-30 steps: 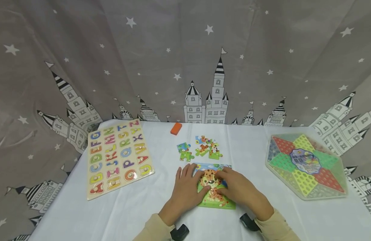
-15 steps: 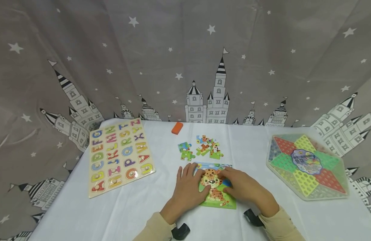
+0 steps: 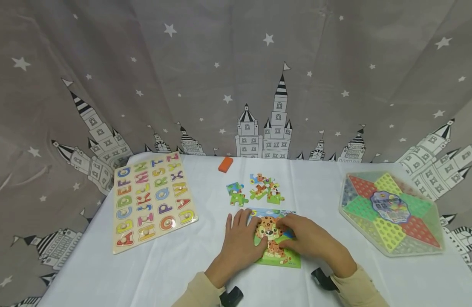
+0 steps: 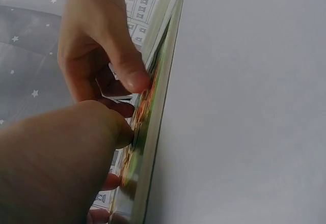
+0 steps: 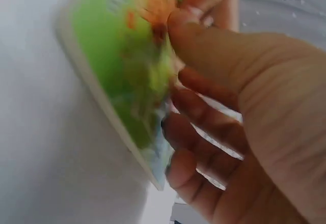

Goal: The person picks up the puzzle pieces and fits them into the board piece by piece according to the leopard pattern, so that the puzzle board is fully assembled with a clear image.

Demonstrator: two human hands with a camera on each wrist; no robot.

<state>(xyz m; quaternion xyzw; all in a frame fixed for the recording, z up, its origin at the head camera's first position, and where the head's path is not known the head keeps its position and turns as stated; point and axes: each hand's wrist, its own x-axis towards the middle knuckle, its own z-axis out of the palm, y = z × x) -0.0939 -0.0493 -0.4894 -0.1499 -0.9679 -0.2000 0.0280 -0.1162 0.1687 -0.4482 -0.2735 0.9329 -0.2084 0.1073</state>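
There's the leopard puzzle board (image 3: pixel 274 257), flat on the white-covered table (image 3: pixel 316 187), right in front of the person, and both hands are on it! Its long axis runs away from the person, the far end leaning a touch to the left. The picture faces the person the right way up: leopard's head and blue sky toward the patterned curtain (image 3: pixel 205 85), feet and green grass on the near side.

Left hand (image 3: pixel 239 243): fingers extended over the board's left edge and pointing away, thumb reaching in across the leopard. Right hand (image 3: pixel 310 238) comes over the right edge, pointing inward to the left, fingers loosely bent, thumb and forefinger apart, tips down on the picture. It's a touch with both hands, no closed grip on either side.

Just beyond the board's far edge, loose puzzle pieces (image 3: pixel 237 198) lie in two clusters, the right-hand one the fuller. Past them sits an orange block (image 3: pixel 225 164), slanting away to the right. Well out to the left, the alphabet board (image 3: pixel 159 233), its long side also running away from the person; well out to the right, the six-sided game box (image 3: pixel 389 213) with its coloured star.
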